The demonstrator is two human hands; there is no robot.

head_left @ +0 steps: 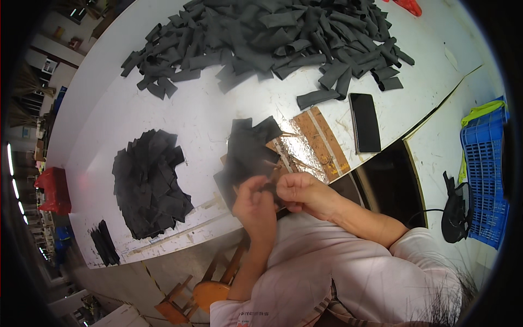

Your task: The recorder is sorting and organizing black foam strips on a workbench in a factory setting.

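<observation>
White table [207, 109] with a dark grey heap of fabric strips [272, 38] at twelve o'clock and a black pile of cloth pieces [150, 182] at nine o'clock. Black phone [365, 122] at two o'clock. Blue plastic crate [485, 174] at three o'clock, red bag [53, 189] at nine, orange-brown wooden stool [204, 291] at six.

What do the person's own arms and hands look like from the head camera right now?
Both hands, left hand and right hand, are bare: no gloves, and no rings or watch that I can make out. The forearms are uncovered; a short pale pinkish sleeve covers the right upper arm.
</observation>
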